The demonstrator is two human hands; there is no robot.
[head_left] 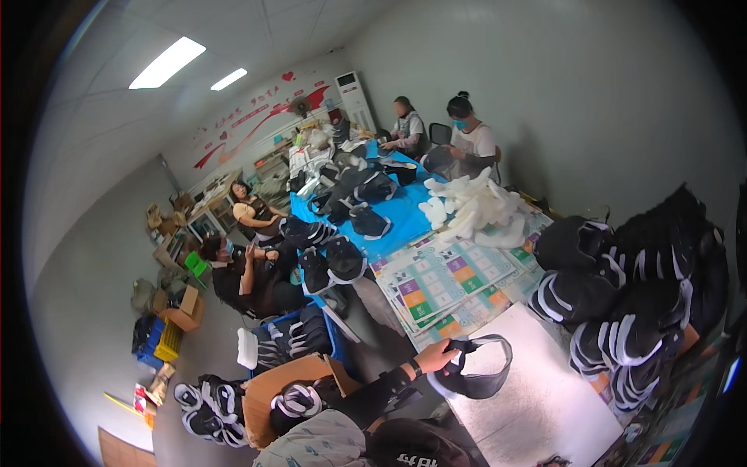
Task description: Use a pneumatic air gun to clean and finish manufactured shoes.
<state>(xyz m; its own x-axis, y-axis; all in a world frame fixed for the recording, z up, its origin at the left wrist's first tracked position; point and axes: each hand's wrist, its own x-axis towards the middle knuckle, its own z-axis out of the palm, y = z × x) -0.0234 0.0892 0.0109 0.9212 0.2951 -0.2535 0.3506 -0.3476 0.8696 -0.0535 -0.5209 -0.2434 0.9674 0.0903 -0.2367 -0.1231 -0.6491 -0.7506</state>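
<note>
My left hand point(436, 356), its arm in a black sleeve with a dark wristband, is closed on the edge of a black cap point(476, 383) with a grey brim. The cap is tilted so that its round opening shows, pale inside. It is held over the near left side of a white board point(537, 393) on the table. Right of the board, tall stacks of black caps point(622, 327) with grey brims lean together. My right hand does not show.
Printed sheets point(447, 284) cover the table beyond the board. White padding pieces point(478, 210) and more dark caps point(354, 187) lie farther along on blue covering. A cardboard box point(257, 401) and blue crate point(342, 350) stand at left. Several people sit around the table.
</note>
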